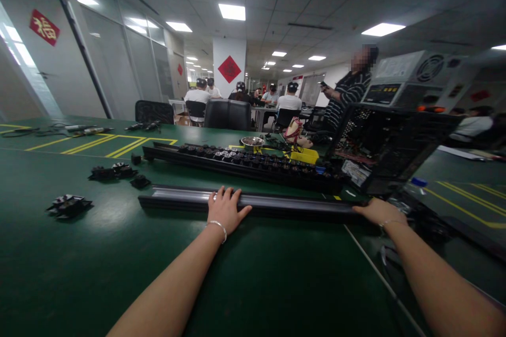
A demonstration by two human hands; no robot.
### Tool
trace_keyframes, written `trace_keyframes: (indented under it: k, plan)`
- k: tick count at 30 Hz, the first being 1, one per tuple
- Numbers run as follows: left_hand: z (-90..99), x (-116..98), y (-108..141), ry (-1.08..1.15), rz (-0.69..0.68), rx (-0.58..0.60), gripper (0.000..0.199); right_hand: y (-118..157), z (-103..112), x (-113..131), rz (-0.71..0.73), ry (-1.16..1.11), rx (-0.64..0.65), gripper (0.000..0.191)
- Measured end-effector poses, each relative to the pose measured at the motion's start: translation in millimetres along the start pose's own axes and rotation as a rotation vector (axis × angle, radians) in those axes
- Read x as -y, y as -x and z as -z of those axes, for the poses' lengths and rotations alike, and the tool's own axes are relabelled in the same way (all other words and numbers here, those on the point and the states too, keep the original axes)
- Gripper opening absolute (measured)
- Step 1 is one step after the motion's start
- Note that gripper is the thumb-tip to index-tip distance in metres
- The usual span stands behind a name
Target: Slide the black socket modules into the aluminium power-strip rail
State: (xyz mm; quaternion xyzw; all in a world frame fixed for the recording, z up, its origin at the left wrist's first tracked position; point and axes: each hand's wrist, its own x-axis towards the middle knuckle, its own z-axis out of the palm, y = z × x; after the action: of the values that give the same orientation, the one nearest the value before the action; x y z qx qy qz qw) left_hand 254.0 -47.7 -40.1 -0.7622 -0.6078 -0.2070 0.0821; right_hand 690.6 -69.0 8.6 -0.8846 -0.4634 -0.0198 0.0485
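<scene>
A long black channel with a shiny grey inner face lies across the green table in front of me. My left hand rests on its left half, fingers spread over the channel and thumb out to the right. At the right end, my right hand grips the channel, its thumb pointing left; its other fingers are mostly hidden. Behind lies a second long black channel, filled with a row of small dark parts with light tops. Several loose black parts sit on the table at left.
An opened computer case stands at right with a power supply unit on top. A metal bowl and a yellow tray are behind the channels. Cables lie near my right arm. A person stands beyond the table.
</scene>
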Motion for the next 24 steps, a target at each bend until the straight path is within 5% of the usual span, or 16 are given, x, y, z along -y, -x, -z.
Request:
trace_keyframes:
  k: [4, 24]
  plan:
    - [0.2, -0.1, -0.3, 0.004, 0.002, 0.014, 0.063, 6.9, 4.9, 10.0, -0.031, 0.056, 0.093, 0.054]
    - [8.3, -3.1, 0.1, -0.001, 0.018, 0.055, 0.061, 30.8, 8.8, 48.4, 0.080, 0.051, 0.089, 0.051]
